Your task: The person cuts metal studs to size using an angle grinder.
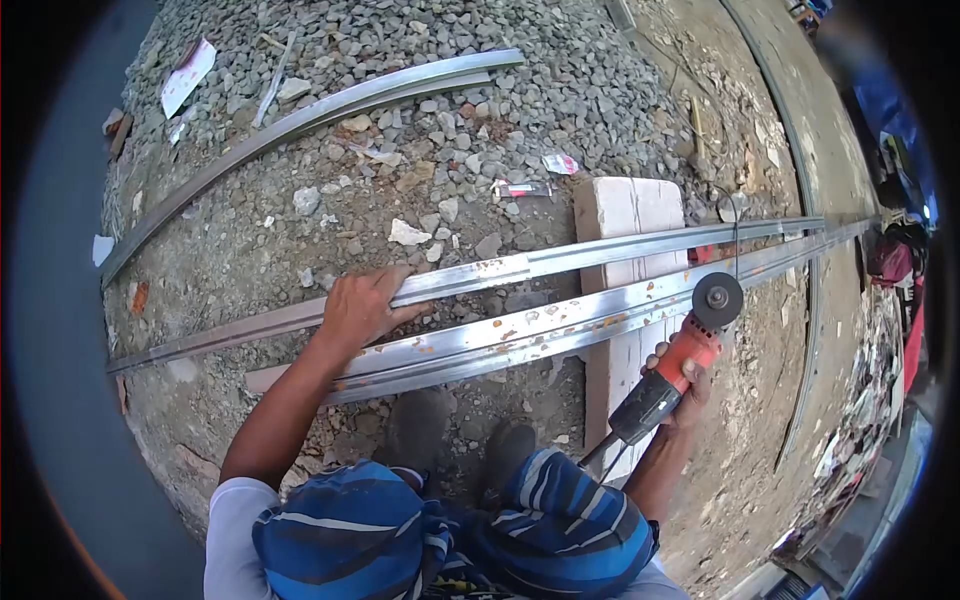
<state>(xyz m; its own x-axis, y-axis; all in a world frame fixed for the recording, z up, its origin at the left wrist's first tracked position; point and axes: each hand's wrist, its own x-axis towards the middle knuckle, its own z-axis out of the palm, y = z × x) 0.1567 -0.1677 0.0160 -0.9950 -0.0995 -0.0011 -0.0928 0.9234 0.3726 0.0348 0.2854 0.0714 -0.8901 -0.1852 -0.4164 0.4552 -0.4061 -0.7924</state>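
My left hand (362, 312) is closed over a long metal channel (590, 256), the farther of the metal lengths in front of me. Nearer my feet lie rust-spotted metal channels (540, 322), side by side. A pale block (634, 205) lies crosswise beneath all of them. My right hand (688, 400) is wrapped around an angle grinder (692, 347) with a red head and black body. Its dark round disc (727, 285) overlaps the near channels in this view, just short of the far one.
Another metal channel (300, 118) lies bent-looking across the gravel (480, 30) at the far left. Paper scraps, including a white sheet (188, 78), and loose stones dot the ground. My shoes (415, 425) stand close to the near channels. A grey strip (60, 300) borders the left side.
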